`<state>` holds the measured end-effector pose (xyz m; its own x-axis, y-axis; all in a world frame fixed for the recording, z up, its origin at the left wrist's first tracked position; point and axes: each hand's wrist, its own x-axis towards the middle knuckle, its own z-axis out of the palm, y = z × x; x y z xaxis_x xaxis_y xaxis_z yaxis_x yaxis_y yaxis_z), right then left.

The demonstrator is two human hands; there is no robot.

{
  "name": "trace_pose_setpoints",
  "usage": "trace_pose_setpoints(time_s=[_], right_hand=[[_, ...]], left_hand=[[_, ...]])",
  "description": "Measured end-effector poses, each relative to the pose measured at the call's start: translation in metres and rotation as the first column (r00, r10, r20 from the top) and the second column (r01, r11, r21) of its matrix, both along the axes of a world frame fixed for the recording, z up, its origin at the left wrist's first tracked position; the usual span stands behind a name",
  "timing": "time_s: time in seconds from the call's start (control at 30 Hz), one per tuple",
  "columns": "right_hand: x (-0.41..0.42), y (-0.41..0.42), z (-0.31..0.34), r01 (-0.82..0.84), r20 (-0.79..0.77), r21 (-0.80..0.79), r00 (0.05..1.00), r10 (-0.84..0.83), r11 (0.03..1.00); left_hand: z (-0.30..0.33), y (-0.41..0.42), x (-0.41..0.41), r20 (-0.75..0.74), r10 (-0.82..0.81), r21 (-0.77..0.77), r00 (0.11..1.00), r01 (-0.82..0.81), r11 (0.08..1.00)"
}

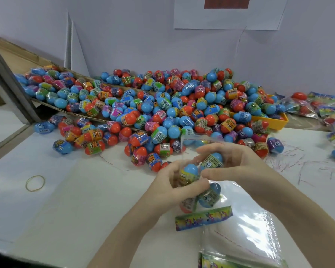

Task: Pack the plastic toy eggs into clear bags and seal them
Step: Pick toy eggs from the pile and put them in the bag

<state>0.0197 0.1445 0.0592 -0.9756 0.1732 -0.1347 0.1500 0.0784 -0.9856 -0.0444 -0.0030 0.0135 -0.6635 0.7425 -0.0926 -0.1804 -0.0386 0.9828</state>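
Filling is the step in hand: a clear bag is held upright above the worktop w/ several eggs already inside, its printed header card hanging at the bottom. The left hand is curled round the bag's lower part from the left, a blue egg seen through the film between its fingers. The right hand is curled over the bag's upper part, a second blue egg held against its fingers; whether that egg is fully in the bag can't be told. So neither grip is open: both are closed on the bag & contents.

Loose eggs are heaped just behind the hands, spilling from a cardboard tray and a yellow bin. Packed bags lie at far right; spare empty bags lie near the right forearm. A rubber band lies well apart, left.

Next, prob.: eggs to be settled toward the card end, the mouth flattened and pressed shut along the strip, w/ no egg caught in the seal.
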Motion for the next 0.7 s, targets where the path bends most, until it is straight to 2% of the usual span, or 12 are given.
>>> trace_pose_setpoints(time_s=[0.07, 0.13, 0.23, 0.33, 0.5, 0.6, 0.7], right_hand=[[0.002, 0.004, 0.001, -0.027, 0.023, 0.001, 0.999, 0.027, 1.0], [0.004, 0.004, 0.001, -0.028, 0.017, -0.01, 0.999, 0.029, 1.0], [0.006, 0.001, -0.002, 0.041, -0.068, -0.051, 0.997, -0.044, 0.998], [0.005, -0.004, -0.003, 0.107, -0.122, -0.071, 0.986, -0.115, 0.992], [0.004, -0.01, -0.002, 0.141, -0.167, 0.063, 0.977, -0.129, 0.988], [0.004, -0.008, 0.002, 0.154, -0.132, 0.109, 0.981, -0.139, 0.982], [0.007, -0.004, 0.006, 0.22, -0.158, 0.293, 0.971, -0.18, 0.931]], left_hand=[[0.0, -0.002, 0.0, -0.05, 0.051, 0.002, 0.997, -0.051, 0.999], [-0.002, 0.0, 0.001, -0.035, 0.104, 0.029, 0.994, -0.103, 0.994], [-0.003, 0.002, 0.003, 0.008, 0.183, 0.048, 0.983, -0.183, 0.982], [0.0, 0.004, 0.004, -0.057, 0.207, 0.072, 0.977, -0.202, 0.977], [0.002, 0.008, 0.008, -0.145, 0.285, 0.111, 0.947, -0.271, 0.956], [0.004, 0.008, 0.007, -0.105, 0.316, 0.106, 0.943, -0.305, 0.946], [0.004, 0.008, 0.005, -0.063, 0.324, 0.073, 0.944, -0.32, 0.945]])
